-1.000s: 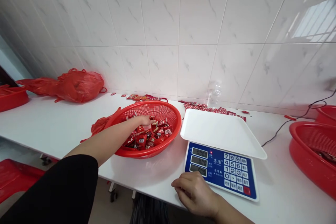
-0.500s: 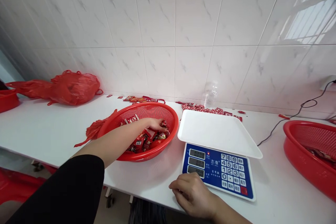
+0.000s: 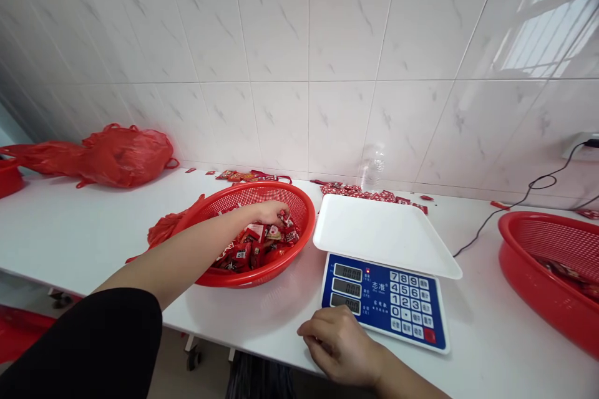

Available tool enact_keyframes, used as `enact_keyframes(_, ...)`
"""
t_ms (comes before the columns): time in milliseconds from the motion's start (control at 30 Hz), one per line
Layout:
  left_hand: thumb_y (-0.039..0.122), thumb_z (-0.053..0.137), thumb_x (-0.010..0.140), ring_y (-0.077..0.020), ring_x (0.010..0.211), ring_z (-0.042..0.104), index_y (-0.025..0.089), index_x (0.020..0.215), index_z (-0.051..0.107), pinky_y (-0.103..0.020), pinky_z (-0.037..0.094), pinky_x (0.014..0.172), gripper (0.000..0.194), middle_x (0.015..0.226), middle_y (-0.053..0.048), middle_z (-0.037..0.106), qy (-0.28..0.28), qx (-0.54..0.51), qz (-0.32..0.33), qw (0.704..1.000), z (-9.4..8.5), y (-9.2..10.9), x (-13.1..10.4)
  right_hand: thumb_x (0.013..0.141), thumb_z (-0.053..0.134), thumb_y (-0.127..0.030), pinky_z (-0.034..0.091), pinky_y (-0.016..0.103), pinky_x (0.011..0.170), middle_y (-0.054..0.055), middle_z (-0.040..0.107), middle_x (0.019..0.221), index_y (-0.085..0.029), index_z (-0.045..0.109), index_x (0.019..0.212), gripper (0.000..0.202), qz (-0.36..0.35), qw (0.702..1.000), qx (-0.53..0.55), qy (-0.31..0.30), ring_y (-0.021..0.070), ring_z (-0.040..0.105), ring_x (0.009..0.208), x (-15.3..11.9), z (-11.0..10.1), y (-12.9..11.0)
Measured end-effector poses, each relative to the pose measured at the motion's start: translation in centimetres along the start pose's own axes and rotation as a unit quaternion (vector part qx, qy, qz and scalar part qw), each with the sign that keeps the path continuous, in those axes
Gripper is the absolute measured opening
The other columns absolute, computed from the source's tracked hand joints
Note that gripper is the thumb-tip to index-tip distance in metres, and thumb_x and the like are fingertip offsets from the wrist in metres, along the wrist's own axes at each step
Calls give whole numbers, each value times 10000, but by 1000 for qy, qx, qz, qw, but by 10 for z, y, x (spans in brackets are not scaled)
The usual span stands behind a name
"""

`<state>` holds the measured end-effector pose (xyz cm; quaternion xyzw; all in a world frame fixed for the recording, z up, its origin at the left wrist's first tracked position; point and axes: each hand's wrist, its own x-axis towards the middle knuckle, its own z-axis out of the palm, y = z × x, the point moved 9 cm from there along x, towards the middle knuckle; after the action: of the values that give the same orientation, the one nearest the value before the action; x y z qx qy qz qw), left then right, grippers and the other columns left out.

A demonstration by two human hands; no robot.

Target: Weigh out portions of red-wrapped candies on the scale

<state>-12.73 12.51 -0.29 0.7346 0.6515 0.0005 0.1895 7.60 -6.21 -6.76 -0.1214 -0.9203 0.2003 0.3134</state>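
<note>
My left hand [image 3: 274, 213] reaches into a red perforated basket [image 3: 262, 277] and is closed on a small red packet among many red wrapped packets [image 3: 243, 252]. Beside the basket stands a blue and white scale [image 3: 381, 290] with a bare white tray [image 3: 381, 230] on top. Its upper display shows zeros. My right hand [image 3: 337, 340] rests loosely curled at the table's front edge, just below the scale's displays, with nothing seen in it.
Red plastic bags [image 3: 126, 156] lie at the back left. Loose packets [image 3: 349, 190] and a clear bottle [image 3: 373, 168] are along the wall. At the right stands another red basket [image 3: 538, 274], near a black cable [image 3: 491, 221].
My left hand has lifted slightly and shifted left within the basket, and its fingers have closed on a packet. My right hand keeps its pose. The view has shifted slightly.
</note>
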Motion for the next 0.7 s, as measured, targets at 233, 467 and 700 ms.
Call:
enact_keyframes(233,286,673,669,-181,800,618,201,981,580,-239,459,654,336,840,8,658,63,-74,15,995,-53,-5,0,829,480,-181,337,257,586,15,675,735,-218,622,965,200,-5,1000,-1,3,156,619,641,2,-2,-2)
enact_keyframes(467,222,737,603,-183,833,648,199,987,577,-258,479,713,417,884,-10,698,83,-251,42,964,-77,25,6,820,478,-188,327,260,566,7,664,710,-218,620,955,198,-9,1000,-9,7,154,615,622,3,-4,-3)
enact_keyframes(700,131,717,659,-161,814,650,163,978,576,-299,494,773,350,846,-27,686,102,-338,76,932,-59,96,23,805,475,-187,338,256,570,11,668,729,-212,620,942,201,-14,1000,-17,6,154,616,629,5,-6,-4)
